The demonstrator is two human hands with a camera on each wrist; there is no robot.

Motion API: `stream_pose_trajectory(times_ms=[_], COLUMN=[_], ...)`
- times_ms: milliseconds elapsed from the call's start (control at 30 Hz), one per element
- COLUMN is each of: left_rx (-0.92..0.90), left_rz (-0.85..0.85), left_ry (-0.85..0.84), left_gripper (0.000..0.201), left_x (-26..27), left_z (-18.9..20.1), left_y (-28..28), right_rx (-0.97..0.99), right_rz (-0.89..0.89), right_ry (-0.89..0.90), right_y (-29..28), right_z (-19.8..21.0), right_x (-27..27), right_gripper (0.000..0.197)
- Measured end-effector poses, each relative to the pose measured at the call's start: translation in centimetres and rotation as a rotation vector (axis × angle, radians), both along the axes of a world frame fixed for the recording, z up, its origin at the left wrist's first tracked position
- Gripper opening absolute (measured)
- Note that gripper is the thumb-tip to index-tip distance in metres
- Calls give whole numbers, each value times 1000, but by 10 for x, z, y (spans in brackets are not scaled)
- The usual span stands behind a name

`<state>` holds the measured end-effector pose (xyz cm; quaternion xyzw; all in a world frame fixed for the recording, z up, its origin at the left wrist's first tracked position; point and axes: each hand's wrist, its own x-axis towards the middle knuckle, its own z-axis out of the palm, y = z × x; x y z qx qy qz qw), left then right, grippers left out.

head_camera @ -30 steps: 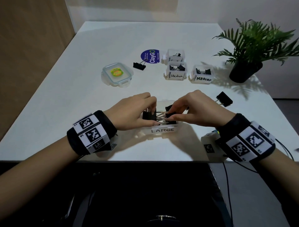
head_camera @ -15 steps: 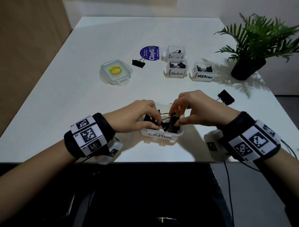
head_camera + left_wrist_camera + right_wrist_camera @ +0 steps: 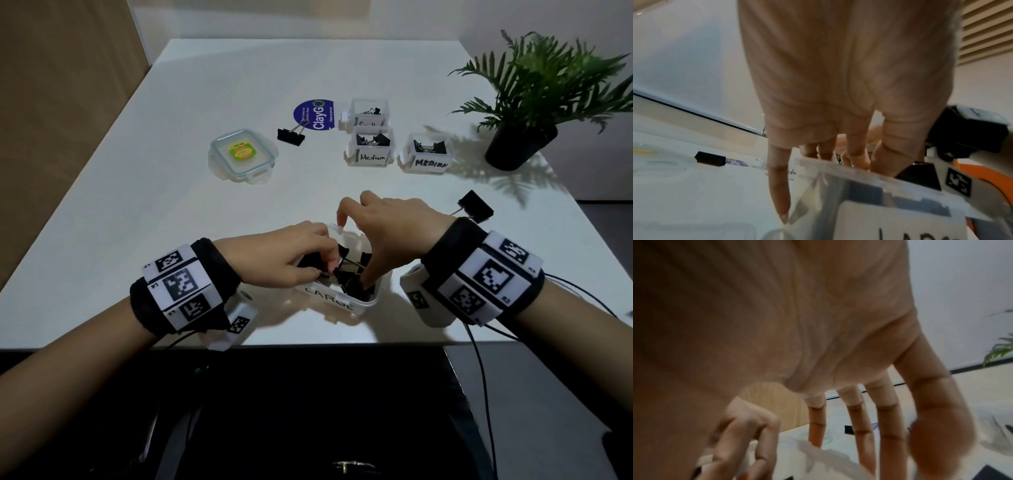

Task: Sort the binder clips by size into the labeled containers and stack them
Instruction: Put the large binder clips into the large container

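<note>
- I see the LARGE container (image 3: pixel 346 303) close to the near edge of the desk (image 3: pixel 171 219), tilted, with its labelled wall facing me; little desk surface is left between it and that edge.
- My left hand (image 3: pixel 287 258) reaches into the container from the left. Its fingers (image 3: pixel 327 263) are curled and appear to pinch the wire handle of one of the large binder clips (image 3: pixel 352 277) inside; in the left wrist view the little finger runs straight down outside the container wall.
- My right hand (image 3: pixel 390 226) arches over the container's right side, thumb down among the clips, the other fingers bent above the far rim. I cannot tell whether it holds a clip.
- Open desk lies to the left of the container and between it and the far row of items.
- A loose clip (image 3: pixel 474 206) lies just behind the right wrist, near the desk's right edge.
- Another loose clip (image 3: pixel 291 136) lies farther back, touching a round blue ClayGo sticker (image 3: pixel 317 114).
- A lidded square box (image 3: pixel 244 155) sits left of that clip.
- Two Medium containers (image 3: pixel 371 149) sit side by side with clips inside; a third small container (image 3: pixel 370 111) sits just behind the left one, its label unreadable.
- A potted plant (image 3: pixel 534 102) occupies the far right corner, its fronds overhanging the desk beside the right-hand Medium container.
</note>
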<state>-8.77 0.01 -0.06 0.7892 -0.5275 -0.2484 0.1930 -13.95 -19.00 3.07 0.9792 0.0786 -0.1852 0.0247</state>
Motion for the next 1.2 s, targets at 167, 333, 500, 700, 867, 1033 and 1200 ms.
stream_pose_trajectory(times_ms=[167,333,500,700,867,1033,1200], left_rx=[21,-8,44,-37,-80,-108,-116], left_rz=[-18,0,-8,55,33,9,21], left_ry=[-13,2,-37,-37,-35,0,-12], left_gripper=[37,50,34,37,10,9,10], left_x=[-4,-4,-7,-5,6,8,7], left_z=[3,5,5,6,6,5,3], left_y=[-1,-3,-4,-3,0,1,0], right_rx=[33,80,91,189,198,-8,-50], right_rz=[1,-57,-38,-39,-40,-18,-41], right_ry=[112,100,78,215,191,56,-35], right_y=[2,-5,-5,-4,7,25,29], right_z=[0,8,8,5,10,-1,-14], right_x=[6,16,14,3,-6,-14,-17], right_gripper=[92,86,86,101,119,110,119])
